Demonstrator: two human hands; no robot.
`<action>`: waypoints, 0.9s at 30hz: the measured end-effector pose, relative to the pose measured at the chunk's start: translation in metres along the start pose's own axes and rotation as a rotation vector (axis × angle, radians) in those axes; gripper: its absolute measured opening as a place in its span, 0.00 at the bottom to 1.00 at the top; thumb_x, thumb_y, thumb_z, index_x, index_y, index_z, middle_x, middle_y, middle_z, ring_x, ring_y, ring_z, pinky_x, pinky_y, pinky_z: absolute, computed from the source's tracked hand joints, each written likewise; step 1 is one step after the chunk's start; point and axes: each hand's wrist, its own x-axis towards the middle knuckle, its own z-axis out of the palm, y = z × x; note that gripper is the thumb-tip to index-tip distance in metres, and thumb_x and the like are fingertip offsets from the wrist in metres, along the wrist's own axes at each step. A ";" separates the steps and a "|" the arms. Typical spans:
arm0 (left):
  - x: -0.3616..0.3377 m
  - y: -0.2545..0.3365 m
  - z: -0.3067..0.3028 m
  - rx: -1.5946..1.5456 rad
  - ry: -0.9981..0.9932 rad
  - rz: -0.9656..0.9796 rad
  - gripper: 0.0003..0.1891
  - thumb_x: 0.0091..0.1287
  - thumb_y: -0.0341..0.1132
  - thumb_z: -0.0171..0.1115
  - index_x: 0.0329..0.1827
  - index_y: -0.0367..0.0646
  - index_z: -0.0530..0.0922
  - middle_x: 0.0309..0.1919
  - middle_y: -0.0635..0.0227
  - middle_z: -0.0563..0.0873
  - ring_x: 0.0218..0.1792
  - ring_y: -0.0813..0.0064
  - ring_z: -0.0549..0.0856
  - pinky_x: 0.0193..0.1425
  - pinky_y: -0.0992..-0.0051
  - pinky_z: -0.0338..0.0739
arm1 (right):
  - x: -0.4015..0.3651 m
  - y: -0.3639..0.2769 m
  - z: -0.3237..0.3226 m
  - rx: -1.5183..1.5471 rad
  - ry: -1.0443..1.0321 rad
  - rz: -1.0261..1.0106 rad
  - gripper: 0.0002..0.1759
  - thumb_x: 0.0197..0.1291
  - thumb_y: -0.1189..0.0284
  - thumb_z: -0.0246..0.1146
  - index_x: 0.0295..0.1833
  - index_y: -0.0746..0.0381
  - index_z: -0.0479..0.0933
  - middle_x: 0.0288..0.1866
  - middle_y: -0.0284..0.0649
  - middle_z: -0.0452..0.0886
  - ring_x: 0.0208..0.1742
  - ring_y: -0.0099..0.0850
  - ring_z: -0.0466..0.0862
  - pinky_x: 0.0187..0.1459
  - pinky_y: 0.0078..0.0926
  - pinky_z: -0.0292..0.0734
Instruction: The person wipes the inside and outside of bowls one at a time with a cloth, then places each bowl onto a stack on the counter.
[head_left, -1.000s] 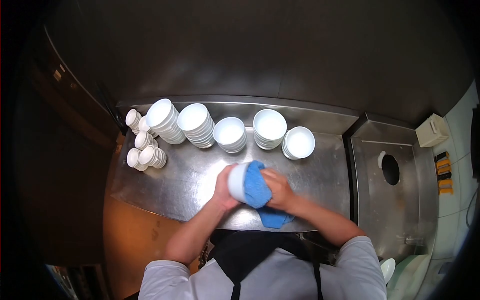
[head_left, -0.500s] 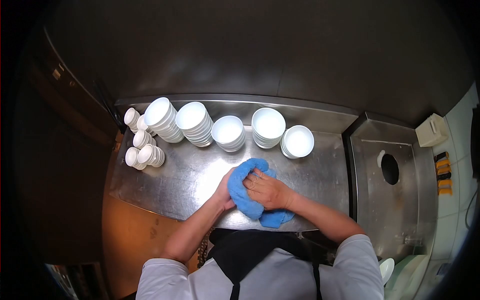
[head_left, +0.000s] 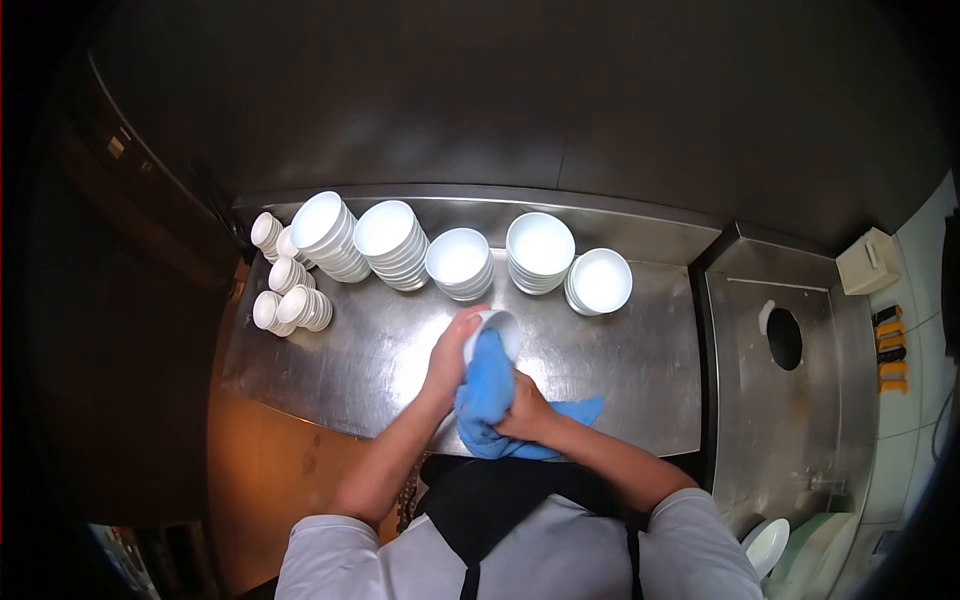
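A white bowl [head_left: 506, 328] is tilted in my left hand [head_left: 450, 350], whose fingers grip its left side and rim. The blue cloth [head_left: 487, 385] reaches into the bowl's mouth and covers part of it. My right hand [head_left: 527, 409] is closed on the cloth from the right, some of its fingers hidden behind the fabric. The rest of the cloth trails to the right near the counter's front edge. Just beyond my hands stands a short stack of white bowls [head_left: 460, 258].
Several more bowl stacks [head_left: 540, 245] line the back of the steel counter [head_left: 620, 370]. Stacks of small white cups [head_left: 303, 307] stand at the left. On the right is a steel basin [head_left: 745, 400] with a dark round hole [head_left: 785, 338]. Orange-and-black handles [head_left: 890, 350] hang beyond it.
The white bowl has come into view as the cloth moved off its outside. My right hand has shifted down and toward me, and the cloth now hangs lower.
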 end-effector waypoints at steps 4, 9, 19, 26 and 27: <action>0.004 0.008 0.005 -0.320 -0.064 -0.319 0.21 0.74 0.52 0.52 0.50 0.41 0.79 0.40 0.60 0.86 0.40 0.69 0.85 0.50 0.69 0.80 | 0.012 0.002 -0.022 -0.231 0.065 -0.145 0.25 0.40 0.77 0.67 0.49 0.66 0.75 0.41 0.52 0.78 0.44 0.55 0.78 0.49 0.43 0.75; -0.015 0.006 0.009 -0.325 -0.225 -0.172 0.25 0.78 0.52 0.45 0.61 0.38 0.73 0.54 0.59 0.82 0.54 0.66 0.82 0.63 0.65 0.74 | 0.020 -0.005 -0.056 0.147 0.323 0.229 0.18 0.46 0.73 0.71 0.44 0.68 0.79 0.42 0.45 0.85 0.45 0.39 0.85 0.48 0.34 0.78; -0.022 -0.012 0.004 -0.176 -0.196 0.170 0.17 0.78 0.39 0.51 0.58 0.32 0.76 0.51 0.62 0.85 0.52 0.74 0.82 0.66 0.70 0.69 | -0.008 0.024 -0.051 -0.082 0.476 0.037 0.25 0.54 0.70 0.68 0.57 0.70 0.76 0.57 0.59 0.79 0.59 0.49 0.81 0.60 0.41 0.75; -0.037 -0.019 0.020 0.591 -0.192 0.635 0.09 0.73 0.32 0.58 0.47 0.36 0.82 0.37 0.67 0.88 0.40 0.74 0.86 0.76 0.54 0.59 | 0.021 0.020 -0.034 0.615 0.482 0.308 0.29 0.65 0.57 0.62 0.60 0.70 0.73 0.56 0.50 0.80 0.55 0.40 0.81 0.59 0.36 0.75; -0.038 -0.018 0.025 0.614 -0.207 0.728 0.08 0.71 0.31 0.60 0.46 0.35 0.82 0.34 0.65 0.88 0.38 0.72 0.86 0.77 0.52 0.57 | 0.026 0.028 -0.044 0.990 0.479 0.469 0.28 0.67 0.56 0.61 0.60 0.69 0.73 0.54 0.47 0.81 0.53 0.37 0.82 0.57 0.34 0.76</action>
